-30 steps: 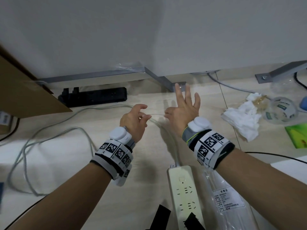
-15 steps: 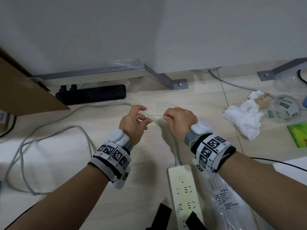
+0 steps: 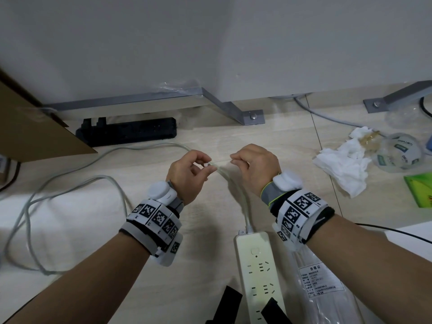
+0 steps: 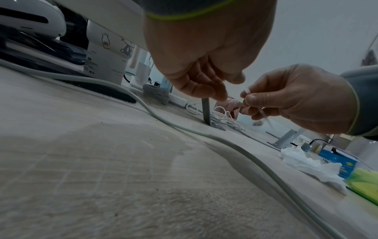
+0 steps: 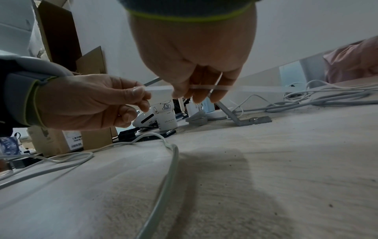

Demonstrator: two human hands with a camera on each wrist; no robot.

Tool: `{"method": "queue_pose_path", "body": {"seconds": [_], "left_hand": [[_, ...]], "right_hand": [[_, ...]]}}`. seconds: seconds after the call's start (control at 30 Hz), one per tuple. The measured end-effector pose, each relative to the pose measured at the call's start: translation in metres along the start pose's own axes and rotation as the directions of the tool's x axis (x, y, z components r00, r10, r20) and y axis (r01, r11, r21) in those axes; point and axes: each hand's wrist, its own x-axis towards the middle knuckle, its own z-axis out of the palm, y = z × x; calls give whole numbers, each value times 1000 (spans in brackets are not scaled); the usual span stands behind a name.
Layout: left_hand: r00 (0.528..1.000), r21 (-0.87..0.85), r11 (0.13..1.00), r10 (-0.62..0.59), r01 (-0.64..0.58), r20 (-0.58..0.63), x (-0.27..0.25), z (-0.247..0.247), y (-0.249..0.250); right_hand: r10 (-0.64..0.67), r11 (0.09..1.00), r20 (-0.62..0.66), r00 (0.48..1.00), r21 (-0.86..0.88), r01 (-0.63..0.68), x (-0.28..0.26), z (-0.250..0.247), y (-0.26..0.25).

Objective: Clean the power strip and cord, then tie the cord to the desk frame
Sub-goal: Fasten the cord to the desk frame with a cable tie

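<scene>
A cream power strip (image 3: pixel 259 272) lies on the floor at the bottom centre. Its grey cord (image 3: pixel 245 206) runs up under my hands, then left into loose loops (image 3: pixel 30 206). Both hands hover above the cord and pinch a thin translucent cable tie (image 3: pixel 219 163) between them. My left hand (image 3: pixel 208 166) holds one end with thumb and fingertips (image 5: pixel 141 92). My right hand (image 3: pixel 235 161) grips the other end; the tie (image 5: pixel 204 87) crosses its curled fingers (image 5: pixel 216 93). The tie's head (image 4: pixel 247 91) sticks up above the right thumb. The grey desk frame (image 3: pixel 224 104) stands behind the hands.
A black power strip (image 3: pixel 131 132) lies by the wall and a cardboard box (image 3: pixel 35 127) at left. Crumpled tissues (image 3: pixel 343 164), a clear plastic container (image 3: pixel 397 150) and a green packet (image 3: pixel 420 190) sit at right. A bag of ties (image 3: pixel 322 288) lies beside the strip.
One second ago my right hand's fingers were spread upward; they have curled down onto the cable tie. The left hand kept its pinch and barely moved.
</scene>
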Motion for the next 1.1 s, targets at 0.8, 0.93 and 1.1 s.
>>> {"method": "queue_pose_path", "body": {"seconds": [0.8,0.93,1.1], "left_hand": [[977,565,797,175,-215,125,51,-19,-40],[964,785,592,-52,-182,262,70,-34,-45],[944,875,467,-217,-124,250,88,-45,-39]], "right_hand": [[329,926,448,831,-324,-192,20,8,0],[380,898,547,746,-412,-155,26,21,-8],[427,886,526,735,-407,-223,26,27,-13]]}}
